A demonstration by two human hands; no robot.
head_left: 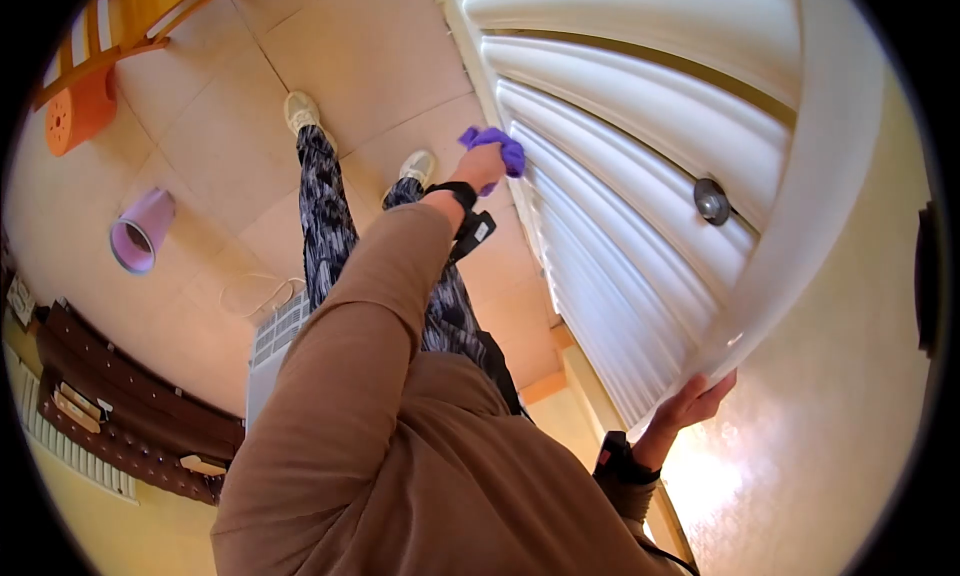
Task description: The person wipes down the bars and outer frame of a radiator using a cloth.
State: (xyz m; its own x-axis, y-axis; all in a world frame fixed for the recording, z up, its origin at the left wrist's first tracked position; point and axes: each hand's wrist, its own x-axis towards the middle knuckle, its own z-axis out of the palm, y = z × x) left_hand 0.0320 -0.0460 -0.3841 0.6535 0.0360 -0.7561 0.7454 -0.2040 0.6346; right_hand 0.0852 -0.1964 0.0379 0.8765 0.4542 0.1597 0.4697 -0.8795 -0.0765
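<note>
My left hand [483, 164] is closed around a bunched purple cloth [510, 154], which touches the slatted side of a white louvered door [640, 166] near its far frame. The left arm reaches forward across my body, with a black device strapped at the wrist. At the lower right, my right hand [692, 404] grips the door's outer frame edge, its fingers curled against it. A round dark metal knob [711, 202] sits on the door between the two hands. Part of the cloth is hidden in my left fist.
On the tiled floor at left stand a lilac bin [145, 231] and an orange stool [80, 114], beside a wooden chair [150, 16]. A white slotted appliance [270, 351] with a cord is near my legs. A brown tufted piece of furniture [130, 396] is at lower left.
</note>
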